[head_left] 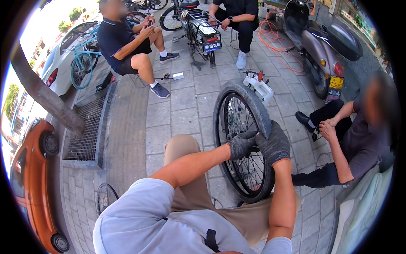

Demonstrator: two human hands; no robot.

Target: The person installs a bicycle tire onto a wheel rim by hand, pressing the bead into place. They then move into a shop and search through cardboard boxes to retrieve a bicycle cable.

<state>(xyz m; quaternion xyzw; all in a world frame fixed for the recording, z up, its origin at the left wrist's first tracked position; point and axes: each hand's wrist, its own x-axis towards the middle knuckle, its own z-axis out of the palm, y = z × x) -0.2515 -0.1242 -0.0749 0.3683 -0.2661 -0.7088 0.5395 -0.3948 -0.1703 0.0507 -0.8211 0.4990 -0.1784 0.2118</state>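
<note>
A spoked bicycle wheel with a black tyre [237, 95] stands upright on the paving in front of my knees. Both my hands wear dark grey gloves with orange cuffs. My left hand [242, 144] grips the tyre's near side at the rim, fingers curled over it. My right hand [275, 143] presses on the tyre's tread just beside it, fingers wrapped round the rubber. The two gloves touch each other. The lower part of the wheel sits between my legs.
A seated person [351, 139] sits at my right, hands clasped. Two more people sit farther off beside a parked bicycle [198, 29]. A grey scooter [321, 46], an orange hose [279, 46], a white container [260, 86], a tree trunk [46, 97] with a metal grate [86, 131] and an orange car [29, 186] surround me.
</note>
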